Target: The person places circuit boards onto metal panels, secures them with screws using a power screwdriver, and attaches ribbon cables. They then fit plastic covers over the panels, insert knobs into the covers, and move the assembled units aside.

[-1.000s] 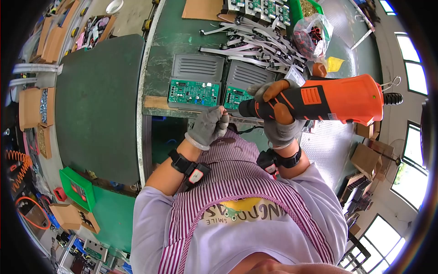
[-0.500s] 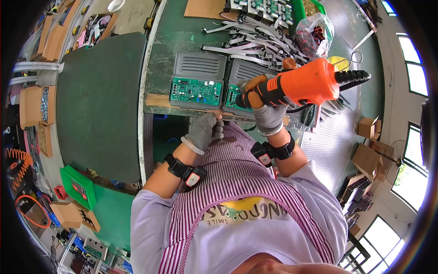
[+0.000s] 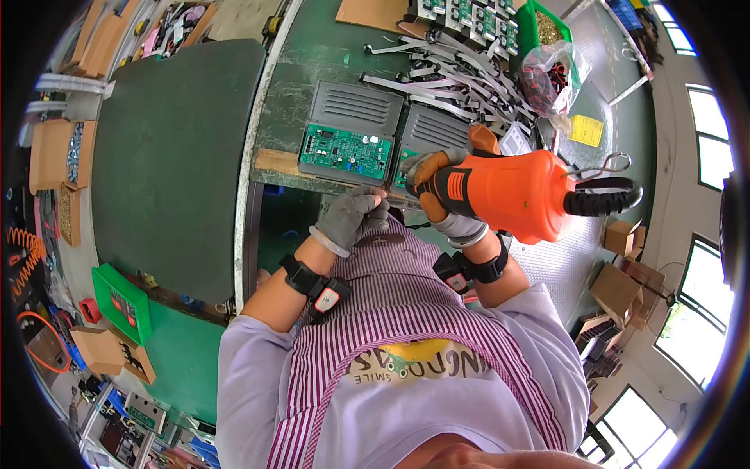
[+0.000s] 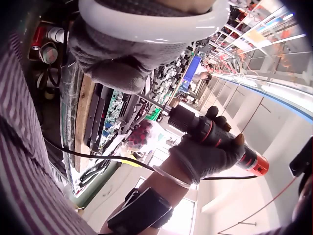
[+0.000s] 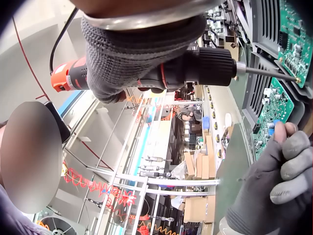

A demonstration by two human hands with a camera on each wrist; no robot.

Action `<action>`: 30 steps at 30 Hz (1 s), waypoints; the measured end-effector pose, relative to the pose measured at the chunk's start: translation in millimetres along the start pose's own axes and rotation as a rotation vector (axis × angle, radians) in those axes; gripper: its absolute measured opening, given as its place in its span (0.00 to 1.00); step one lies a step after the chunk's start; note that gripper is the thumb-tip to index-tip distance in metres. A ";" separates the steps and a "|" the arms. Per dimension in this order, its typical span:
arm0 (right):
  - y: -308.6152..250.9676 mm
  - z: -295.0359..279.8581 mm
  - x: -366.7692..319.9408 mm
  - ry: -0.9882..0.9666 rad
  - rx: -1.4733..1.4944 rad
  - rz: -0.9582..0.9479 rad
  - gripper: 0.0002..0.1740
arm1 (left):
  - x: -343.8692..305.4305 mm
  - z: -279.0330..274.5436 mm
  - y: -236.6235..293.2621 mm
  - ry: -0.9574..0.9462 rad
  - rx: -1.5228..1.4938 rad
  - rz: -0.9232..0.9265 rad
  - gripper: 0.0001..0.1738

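Observation:
My right hand (image 3: 441,195), in a grey glove with brown fingertips, grips an orange and black electric screwdriver (image 3: 519,195). In the right wrist view its long bit (image 5: 266,73) meets a brass-coloured spot at the corner of a green circuit board (image 5: 293,39). That board lies in a grey vented housing (image 3: 437,129), largely covered by the hand in the head view. To its left is a second housing (image 3: 355,102) with its own circuit board (image 3: 344,148). At the bench edge, my gloved left hand (image 3: 351,219) has curled fingers; I cannot tell whether something small is inside.
Grey ribbon cables (image 3: 461,86) lie heaped behind the housings. Beyond them stand rows of small board units (image 3: 469,27), a green bin (image 3: 547,27) and a clear bag (image 3: 551,78) of dark red parts. A dark mat (image 3: 176,172) covers the left-hand table.
The screwdriver first swung its rear end up and left, then dropped back lower, staying over the right housing. My left hand keeps close to the bench edge. The head view has shifted slightly.

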State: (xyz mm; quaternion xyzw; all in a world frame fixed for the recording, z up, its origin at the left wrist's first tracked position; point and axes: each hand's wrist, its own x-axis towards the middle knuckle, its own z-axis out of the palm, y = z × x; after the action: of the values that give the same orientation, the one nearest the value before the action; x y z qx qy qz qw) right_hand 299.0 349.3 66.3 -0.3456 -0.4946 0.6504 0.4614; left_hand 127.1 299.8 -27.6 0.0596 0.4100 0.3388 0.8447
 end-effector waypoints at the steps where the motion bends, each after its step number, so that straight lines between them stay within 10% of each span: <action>1: 1.5 -0.8 -1.0 0.000 0.030 0.032 0.12 | 2.0 -2.8 -1.9 -0.011 -0.005 -0.003 0.10; 9: 0.8 -1.0 2.9 0.023 -0.222 -0.235 0.16 | 23.0 -1.6 -19.3 -0.043 0.073 -0.090 0.10; 30: 0.0 -2.8 2.7 0.112 -0.207 -0.183 0.10 | 49.7 16.2 -23.3 0.184 0.003 -0.201 0.12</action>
State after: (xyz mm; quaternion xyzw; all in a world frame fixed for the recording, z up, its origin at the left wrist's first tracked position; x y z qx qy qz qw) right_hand 300.7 352.7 65.6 -0.3806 -0.5621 0.5307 0.5076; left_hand 172.7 315.8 -58.2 -0.0120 0.4899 0.2559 0.8333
